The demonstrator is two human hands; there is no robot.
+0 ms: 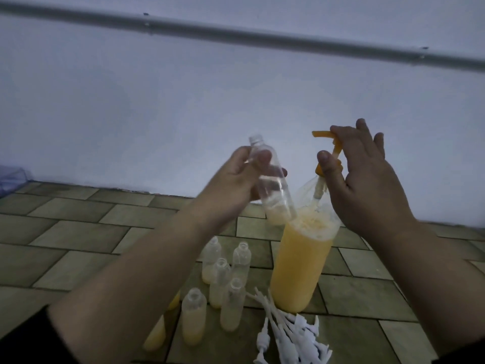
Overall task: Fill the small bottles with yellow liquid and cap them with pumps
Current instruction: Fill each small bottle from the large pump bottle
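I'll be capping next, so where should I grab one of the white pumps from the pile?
Pinch a white pump by its collar, coming from the left edge of the pile. It lies flat and apart there, head toward you; the rest overlap in a tangle.

The tiled floor (78,232) is carrying a large bottle of yellow liquid (299,269) standing upright, a cluster of small bottles (225,279) beside it, and a pile of white pumps (291,337) lying nearest the camera.
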